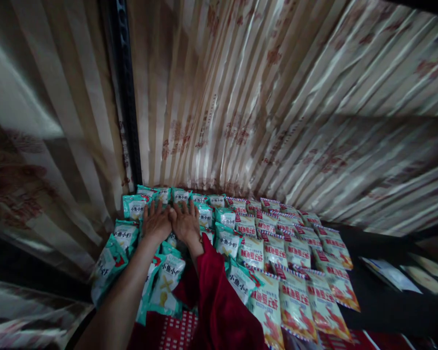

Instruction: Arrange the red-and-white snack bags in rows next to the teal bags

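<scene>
My left hand (156,222) lies flat, palm down, on the teal-and-white snack bags (124,234) at the left end of the shelf. Right beside it, with the thumbs meeting, my right hand (185,222) also rests on the bags, fingers stretched forward. Both hands partly cover the packets under them. A dark red sleeve (219,287) hangs from my right arm over some bags. Nearer to me a teal bag (167,284) stands tilted between my forearms. To the right stand rows of cream-and-orange snack bags (275,250) with striped edges.
A striped, flower-printed curtain (219,97) hangs behind the bags and at the left. A dark metal post (127,92) rises at the back left corner. Farther right, flat packets (390,274) lie on the black shelf surface (383,308).
</scene>
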